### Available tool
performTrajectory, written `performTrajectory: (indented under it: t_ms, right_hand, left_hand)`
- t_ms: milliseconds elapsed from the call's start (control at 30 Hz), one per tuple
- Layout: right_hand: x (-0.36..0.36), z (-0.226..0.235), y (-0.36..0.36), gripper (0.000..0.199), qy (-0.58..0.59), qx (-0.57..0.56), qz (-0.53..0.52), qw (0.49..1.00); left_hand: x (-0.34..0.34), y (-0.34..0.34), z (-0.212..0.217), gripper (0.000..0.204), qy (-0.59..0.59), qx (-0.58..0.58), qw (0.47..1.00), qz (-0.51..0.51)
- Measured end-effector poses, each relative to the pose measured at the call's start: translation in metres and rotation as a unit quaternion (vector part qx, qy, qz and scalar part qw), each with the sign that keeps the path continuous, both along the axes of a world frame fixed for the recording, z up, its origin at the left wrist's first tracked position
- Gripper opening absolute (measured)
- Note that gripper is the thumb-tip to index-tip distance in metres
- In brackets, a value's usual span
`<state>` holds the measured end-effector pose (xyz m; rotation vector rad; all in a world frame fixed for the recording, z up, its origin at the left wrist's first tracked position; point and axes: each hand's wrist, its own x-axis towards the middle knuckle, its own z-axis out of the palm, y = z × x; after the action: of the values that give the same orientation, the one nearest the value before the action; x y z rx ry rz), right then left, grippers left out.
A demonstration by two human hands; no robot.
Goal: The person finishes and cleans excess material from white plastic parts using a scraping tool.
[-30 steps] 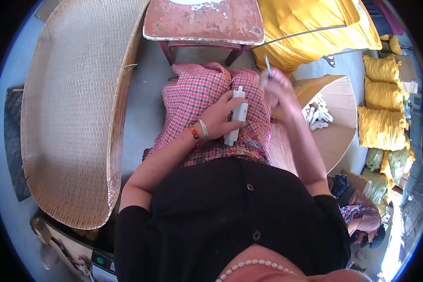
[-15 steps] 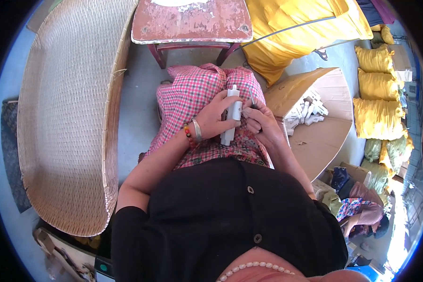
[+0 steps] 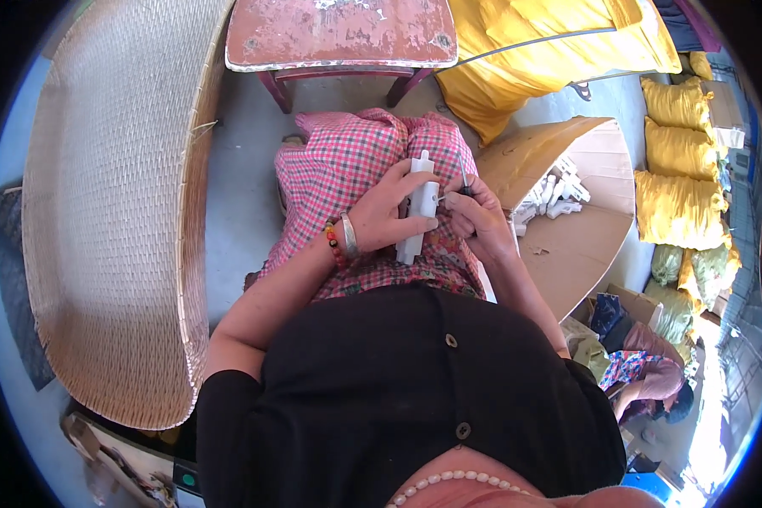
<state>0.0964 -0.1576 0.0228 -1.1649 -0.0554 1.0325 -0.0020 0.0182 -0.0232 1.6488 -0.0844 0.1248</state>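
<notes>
My left hand [image 3: 379, 210] is wrapped round a long white plastic part [image 3: 422, 203], holding it roughly upright over my lap, with a narrow peg at its top end. A small dark hole shows on its right side. Just right of it, my right hand [image 3: 478, 222] is closed, with thumb and forefinger pinched close to that side. A thin metal tool with a dark lower part [image 3: 463, 169] sticks up from its fingers; its exact kind is unclear. Something small and pale shows at the pinched fingertips, too small to name.
A cardboard box [image 3: 571, 245] with several white plastic parts [image 3: 557, 190] stands at my right. A large woven basket [image 3: 114, 212] lies at left. Ahead are a worn red stool [image 3: 339, 38] and a yellow sack [image 3: 559, 59]. Another person [image 3: 648, 377] bends at lower right.
My right hand has turned slightly and its pinched fingertips show a small pale thing beside the white plastic part. The left hand keeps its hold. The whole view has shifted a little.
</notes>
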Motion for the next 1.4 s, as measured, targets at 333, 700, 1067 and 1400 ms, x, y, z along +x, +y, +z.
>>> performTrajectory:
  t_ms: [333, 700, 1067, 1400]
  right_hand:
    - [-0.004, 0.000, 0.008, 0.010, -0.053, 0.006, -0.010, 0.999]
    - [-0.003, -0.004, 0.002, 0.010, -0.055, -0.032, 0.048, 0.997]
    - [-0.014, 0.033, -0.005, 0.021, -0.345, -0.191, 0.024, 0.919]
    - [-0.009, 0.053, -0.003, 0.022, -0.520, -0.251, 0.181, 0.796]
  left_hand:
    - [0.005, -0.005, -0.006, 0.046, 0.000, -0.023, 0.999, 0.029]
    - [0.006, -0.012, -0.004, 0.036, 0.045, -0.011, 0.995, 0.089]
    - [0.003, -0.008, 0.000, 0.053, -0.008, 0.064, 0.997, 0.048]
    - [0.002, -0.010, 0.001, 0.055, -0.009, 0.085, 0.995, 0.052]
